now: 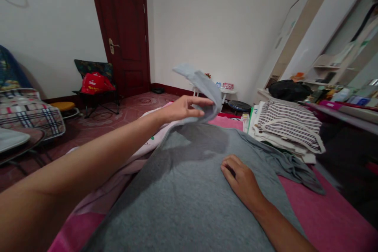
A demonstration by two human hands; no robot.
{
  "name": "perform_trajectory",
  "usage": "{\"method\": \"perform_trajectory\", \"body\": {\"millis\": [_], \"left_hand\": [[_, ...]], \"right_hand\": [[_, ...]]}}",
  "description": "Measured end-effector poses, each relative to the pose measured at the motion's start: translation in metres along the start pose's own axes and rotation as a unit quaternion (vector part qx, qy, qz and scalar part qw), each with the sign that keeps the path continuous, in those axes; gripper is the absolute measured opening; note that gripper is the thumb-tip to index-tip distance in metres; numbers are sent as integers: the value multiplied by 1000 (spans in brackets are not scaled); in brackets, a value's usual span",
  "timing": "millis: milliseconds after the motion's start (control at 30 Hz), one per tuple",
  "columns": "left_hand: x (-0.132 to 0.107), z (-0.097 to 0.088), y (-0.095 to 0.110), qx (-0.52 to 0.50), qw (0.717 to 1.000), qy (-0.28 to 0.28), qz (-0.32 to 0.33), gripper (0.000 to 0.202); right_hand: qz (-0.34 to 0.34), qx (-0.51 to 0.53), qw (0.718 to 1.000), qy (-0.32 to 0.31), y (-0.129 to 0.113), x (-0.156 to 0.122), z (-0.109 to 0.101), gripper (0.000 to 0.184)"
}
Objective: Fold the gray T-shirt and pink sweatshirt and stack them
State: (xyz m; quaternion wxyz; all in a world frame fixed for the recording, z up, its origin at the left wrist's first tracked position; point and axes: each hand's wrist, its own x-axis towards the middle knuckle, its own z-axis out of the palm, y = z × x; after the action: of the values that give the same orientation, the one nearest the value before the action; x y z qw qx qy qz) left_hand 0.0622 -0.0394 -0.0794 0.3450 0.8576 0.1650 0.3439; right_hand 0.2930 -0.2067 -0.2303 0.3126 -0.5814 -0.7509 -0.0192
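A grey garment (183,189) lies spread on a pink bed cover (325,212). My left hand (184,109) reaches far out and pinches the garment's far edge, a pale grey flap (203,86) lifted and curling above the bed. My right hand (240,179) rests on the middle of the garment with its fingers curled under, pressing the cloth down. A grey sleeve (295,167) trails off to the right.
A stack of folded clothes with a striped piece on top (291,126) sits at the right. A pale pink cloth (130,157) lies at the left of the garment. Beyond are a dark red door (124,27), a chair holding a red bag (94,82), a small white table (227,91) and shelves (339,67).
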Motion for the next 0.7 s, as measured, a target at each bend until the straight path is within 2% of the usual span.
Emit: {"method": "perform_trajectory", "body": {"millis": [33,100,200,267,333,400,500,600,700], "left_hand": [[-13,8,11,36,997,-66,-6,47],[-46,17,24,121,982,-143,-32,45],[-102,18,26,288,935,-175,-112,29],[-136,13,26,399,881,-182,-178,20],[-165,9,31,470,833,-181,-230,24],[-188,7,40,502,806,-172,-264,31],[-213,6,51,510,794,-157,-291,41],[-231,7,52,495,793,-172,-312,44],[-240,10,52,473,791,-183,-343,40]], "right_hand": [[-34,18,999,-4,-4,-3,-2,13],[-114,30,993,-19,-12,-9,-5,13],[-212,4,977,-16,-21,-14,-5,18],[-214,-10,977,16,-23,-12,-3,21],[-170,-29,984,41,-22,-6,0,22],[-118,-64,990,41,-19,4,3,22],[-47,-114,992,22,-12,23,8,29],[75,-136,988,-2,0,46,13,47],[203,-168,962,-73,12,68,18,71]]}}
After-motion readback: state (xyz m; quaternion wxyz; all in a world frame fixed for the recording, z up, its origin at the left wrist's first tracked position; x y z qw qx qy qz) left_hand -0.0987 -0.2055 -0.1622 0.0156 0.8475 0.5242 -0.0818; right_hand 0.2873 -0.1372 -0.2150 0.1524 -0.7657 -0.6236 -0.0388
